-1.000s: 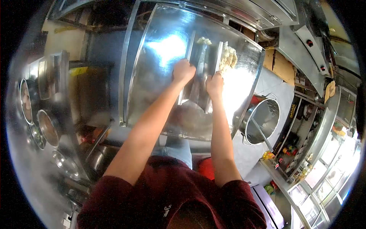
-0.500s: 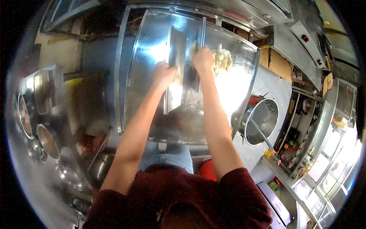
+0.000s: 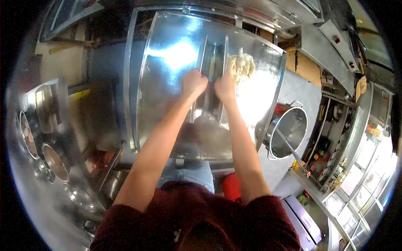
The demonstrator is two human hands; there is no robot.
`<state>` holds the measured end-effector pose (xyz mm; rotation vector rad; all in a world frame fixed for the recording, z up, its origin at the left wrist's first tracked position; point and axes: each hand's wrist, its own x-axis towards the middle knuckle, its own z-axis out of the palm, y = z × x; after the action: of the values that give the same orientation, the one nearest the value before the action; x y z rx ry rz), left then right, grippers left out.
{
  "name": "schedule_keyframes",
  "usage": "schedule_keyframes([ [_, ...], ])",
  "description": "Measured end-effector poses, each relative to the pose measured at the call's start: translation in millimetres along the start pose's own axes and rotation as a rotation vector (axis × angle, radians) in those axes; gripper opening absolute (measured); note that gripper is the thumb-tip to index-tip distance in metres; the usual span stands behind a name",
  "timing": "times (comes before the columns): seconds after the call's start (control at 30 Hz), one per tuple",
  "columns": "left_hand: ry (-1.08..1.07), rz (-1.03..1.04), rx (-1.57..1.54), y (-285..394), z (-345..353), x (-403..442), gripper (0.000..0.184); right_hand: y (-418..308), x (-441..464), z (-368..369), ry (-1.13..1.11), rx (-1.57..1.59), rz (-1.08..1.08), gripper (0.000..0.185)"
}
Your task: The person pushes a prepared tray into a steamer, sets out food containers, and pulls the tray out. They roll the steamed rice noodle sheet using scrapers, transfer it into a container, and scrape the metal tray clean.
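Observation:
My left hand (image 3: 194, 83) is closed around the upper edge of a long metal scraper (image 3: 203, 56). In my right hand (image 3: 225, 87) is a second long metal scraper (image 3: 226, 48), gripped the same way. Both scrapers stand nearly parallel on a shiny steel worktop (image 3: 161, 117), with a narrow gap between them. Whatever lies in that gap is hard to make out through the reflections. Just right of the right scraper sits a lumpy, pale mass of dough (image 3: 243, 66), which looks partly covered by that scraper and hand.
A large steel pot (image 3: 289, 134) with a long handle leaning in it stands on the floor right of the worktop. Several round metal containers (image 3: 55, 162) are at the far left. A red object (image 3: 231, 187) is beside my legs, and shelving (image 3: 331, 138) stands farther right.
My left hand and its scraper have moved right, toward the other one. The right hand has shifted slightly right and nearer to me, and the gap between the scrapers has narrowed.

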<state>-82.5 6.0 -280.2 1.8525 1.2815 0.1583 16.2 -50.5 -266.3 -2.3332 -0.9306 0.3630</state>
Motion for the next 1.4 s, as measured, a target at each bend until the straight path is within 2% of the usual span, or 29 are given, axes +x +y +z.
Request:
schedule_keyframes([
  [0.03,0.09,0.076,0.001,-3.0,3.3,0.6,0.024,5.9,-3.0,2.5,-0.005,0.089,-0.009,0.037],
  [0.07,0.049,0.012,-0.039,-8.1,8.8,-1.4,0.024,17.2,-1.1,2.3,-0.066,0.113,0.083,0.036],
  [0.13,-0.036,-0.102,-0.121,1.1,7.5,-3.7,0.024,19.3,41.5,-5.4,-0.253,-0.029,0.296,0.03],
  [0.17,-0.042,-0.117,-0.087,7.8,1.7,-7.4,0.022,11.4,42.7,-9.9,-0.144,-0.039,0.218,0.028],
  [0.2,-0.028,-0.101,-0.075,3.8,4.5,-5.7,0.022,3.8,30.9,-11.2,-0.172,-0.103,0.203,0.027],
  [0.27,0.011,-0.079,-0.065,-8.6,15.2,0.5,0.022,25.0,-21.5,6.4,0.022,0.051,0.037,0.026],
  [0.3,0.01,-0.071,-0.063,-8.4,14.7,-0.2,0.022,22.8,-34.8,2.0,0.104,0.0,-0.028,0.024],
  [0.4,-0.016,-0.036,-0.008,-6.8,15.9,-4.7,0.022,30.3,7.7,-19.3,-0.164,0.025,0.126,0.023],
  [0.43,-0.007,-0.049,-0.004,2.5,11.1,-10.2,0.022,31.9,30.5,-13.9,-0.209,0.023,0.208,0.028],
  [0.47,0.006,-0.043,0.001,2.3,13.4,-11.3,0.022,22.8,40.2,-10.9,-0.164,-0.032,0.276,0.026],
  [0.53,0.03,-0.023,0.02,-0.4,12.2,-10.7,0.023,19.9,13.5,0.6,-0.085,-0.044,0.138,0.025],
  [0.6,-0.003,-0.031,0.011,6.5,6.3,-9.9,0.024,13.8,-19.2,-7.5,-0.113,-0.062,0.177,0.024],
  [0.67,-0.025,-0.067,-0.038,15.2,-0.8,-15.3,0.028,44.7,3.3,-0.2,-0.094,-0.014,0.193,0.028],
  [0.8,-0.058,-0.12,0.033,6.9,-14.4,-23.6,0.027,38.3,38.8,-19.6,-0.076,-0.021,0.209,0.023],
  [0.87,0.049,-0.131,-0.031,-19.7,-3.0,-13.9,0.027,45.0,23.2,-23.8,-0.125,-0.096,0.084,0.023],
  [0.9,-0.002,-0.154,-0.095,-20.1,-6.2,-12.0,0.026,45.6,16.0,-32.5,-0.074,-0.058,0.098,0.023],
  [0.97,0.028,-0.136,-0.044,-17.3,-10.7,-9.9,0.026,45.6,8.4,-50.6,0.019,0.028,0.113,0.024],
  [1.0,0.047,-0.133,-0.014,-18.8,-13.2,-8.5,0.027,52.6,11.5,-62.3,0.035,0.026,0.011,0.025],
  [1.03,0.061,-0.057,0.037,-31.3,-7.0,-4.4,0.026,44.1,12.2,-79.1,0.04,-0.023,0.06,0.023],
  [1.17,0.0,-0.092,-0.117,-30.5,-1.7,0.8,0.024,53.8,12.9,-101.8,0.066,-0.269,0.12,0.026],
  [1.27,0.002,-0.074,-0.176,-37.1,4.6,10.5,0.023,75.2,-17.7,-121.7,0.195,0.097,0.227,0.026],
  [1.33,-0.036,-0.099,-0.217,-38.4,2.9,18.0,0.023,133.9,-50.1,-120.1,0.13,0.188,0.405,0.023],
  [1.4,-0.091,-0.109,-0.127,-26.5,-15.0,27.0,0.025,143.7,-98.5,-116.4,0.206,0.495,0.385,0.022],
])
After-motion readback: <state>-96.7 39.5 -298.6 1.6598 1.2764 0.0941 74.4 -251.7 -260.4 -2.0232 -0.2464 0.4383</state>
